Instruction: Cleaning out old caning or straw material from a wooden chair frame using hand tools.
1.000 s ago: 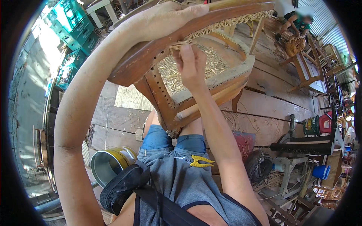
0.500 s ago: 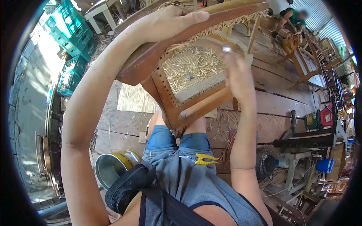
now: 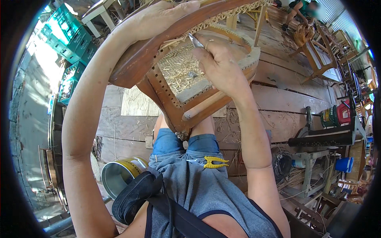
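A brown wooden chair frame (image 3: 135, 65) leans tilted before me, its lower end between my knees. Its rails have rows of drilled holes, and woven cane runs along the upper rail. My left hand (image 3: 158, 19) is wrapped over that rail, thumb along the top, other fingers partly hidden. Closed around a small pointed metal blade (image 3: 195, 41), my right hand (image 3: 222, 69) has its tip at the cane edge under the rail. The tool's handle is hidden in the fist. Yellow-handled pruning shears (image 3: 215, 162) lie on my lap.
Cane scraps (image 3: 180, 73) are scattered below the frame. A metal can (image 3: 115, 176) stands by my left leg, near a black bag (image 3: 135, 198). Green crates (image 3: 65, 29) are stacked at far left. Another person (image 3: 303, 12) works at far right among chair frames (image 3: 317, 55).
My right hand has moved left and up to the rail, bringing the blade to the cane. The chair frame and my left hand have shifted slightly left and up in view.
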The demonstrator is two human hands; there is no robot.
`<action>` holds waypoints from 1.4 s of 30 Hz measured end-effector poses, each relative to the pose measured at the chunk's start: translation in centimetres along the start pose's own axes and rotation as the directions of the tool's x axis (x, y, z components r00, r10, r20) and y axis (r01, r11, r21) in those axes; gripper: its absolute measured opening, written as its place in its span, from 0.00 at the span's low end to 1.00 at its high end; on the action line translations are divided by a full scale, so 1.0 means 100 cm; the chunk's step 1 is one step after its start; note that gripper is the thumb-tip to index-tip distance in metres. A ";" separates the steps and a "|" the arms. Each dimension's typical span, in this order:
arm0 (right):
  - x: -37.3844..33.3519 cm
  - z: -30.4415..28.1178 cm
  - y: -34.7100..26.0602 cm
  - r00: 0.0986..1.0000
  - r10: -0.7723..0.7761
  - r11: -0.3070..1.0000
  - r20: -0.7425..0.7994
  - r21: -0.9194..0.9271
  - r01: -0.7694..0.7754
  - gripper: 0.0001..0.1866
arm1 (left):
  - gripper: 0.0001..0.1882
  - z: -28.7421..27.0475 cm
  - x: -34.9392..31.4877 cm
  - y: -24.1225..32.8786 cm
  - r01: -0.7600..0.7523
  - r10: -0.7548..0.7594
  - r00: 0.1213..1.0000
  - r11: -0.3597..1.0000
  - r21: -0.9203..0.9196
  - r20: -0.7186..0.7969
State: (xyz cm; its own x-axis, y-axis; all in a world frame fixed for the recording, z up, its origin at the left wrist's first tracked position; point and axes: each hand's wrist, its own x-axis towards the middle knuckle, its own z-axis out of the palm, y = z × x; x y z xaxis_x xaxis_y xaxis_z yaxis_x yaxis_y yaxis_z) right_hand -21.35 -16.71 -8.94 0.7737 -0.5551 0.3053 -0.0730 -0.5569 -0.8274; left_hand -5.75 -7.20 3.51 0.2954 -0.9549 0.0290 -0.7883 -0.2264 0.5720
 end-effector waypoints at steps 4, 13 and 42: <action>-0.002 -0.002 0.001 0.992 0.094 0.991 0.081 0.088 -0.101 0.27 | 0.41 -0.002 0.006 -0.008 0.091 -0.091 0.996 0.991 0.095 -0.005; -0.003 -0.004 -0.006 0.981 0.160 0.953 0.110 0.243 -0.183 0.25 | 0.43 0.003 0.016 -0.019 0.096 -0.092 0.995 0.990 0.107 -0.039; -0.043 -0.032 0.056 0.894 0.214 0.918 -0.393 0.394 -0.046 0.23 | 0.32 0.016 0.000 -0.019 -0.223 0.277 0.946 0.933 0.282 -0.169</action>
State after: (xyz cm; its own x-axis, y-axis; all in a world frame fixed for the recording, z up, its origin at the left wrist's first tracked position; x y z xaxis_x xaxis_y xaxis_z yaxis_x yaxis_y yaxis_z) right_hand -27.12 -19.40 -13.34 0.4290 -0.8584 0.2813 0.1454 -0.2417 -0.9594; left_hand -5.10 -7.08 1.04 0.1522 -0.9336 0.3243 -0.9536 -0.0526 0.2963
